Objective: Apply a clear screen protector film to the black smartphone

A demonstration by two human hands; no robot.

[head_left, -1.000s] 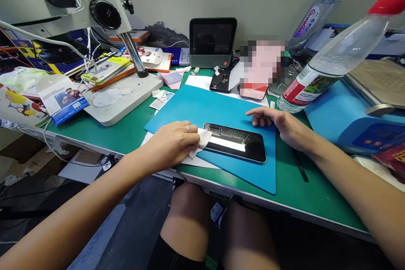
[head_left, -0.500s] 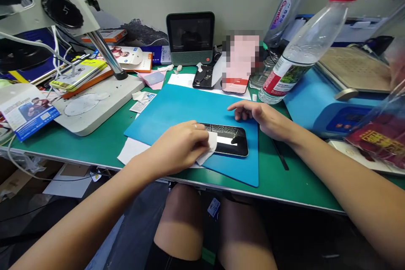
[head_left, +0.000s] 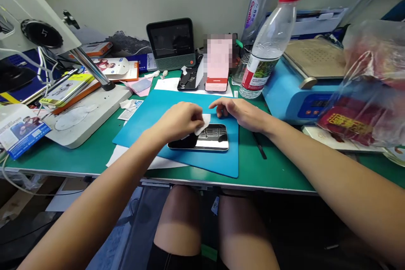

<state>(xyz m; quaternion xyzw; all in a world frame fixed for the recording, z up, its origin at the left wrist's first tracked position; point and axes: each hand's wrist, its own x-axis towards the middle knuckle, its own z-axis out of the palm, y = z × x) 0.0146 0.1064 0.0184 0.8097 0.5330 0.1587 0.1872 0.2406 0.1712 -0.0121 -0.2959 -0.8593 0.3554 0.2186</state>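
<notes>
My left hand (head_left: 185, 120) pinches a small white wipe (head_left: 204, 124) over a black smartphone (head_left: 212, 137). The phone lies flat, screen up, on a blue mat (head_left: 148, 112), its glass reflecting bright streaks. My fingers and forearm cover its left part. Whether the wipe touches the glass I cannot tell. My right hand (head_left: 236, 112) is held over the mat's right edge, beyond the phone, fingers loosely bent and apart with nothing in them. A thin black tool (head_left: 260, 147) lies on the green table just right of the mat.
A microscope stand (head_left: 91, 109) is on the left. Behind the mat are a small display (head_left: 171, 42), a black phone part (head_left: 187, 79) and a lit pink phone (head_left: 217, 63). A red-capped bottle (head_left: 262, 55), a blue heated-plate machine (head_left: 284, 97) and a plastic bag (head_left: 357, 109) stand right.
My left hand has moved with the wipe from the phone's near side toward its far edge. My right hand stays raised beside it. The camera view has turned to the right.
</notes>
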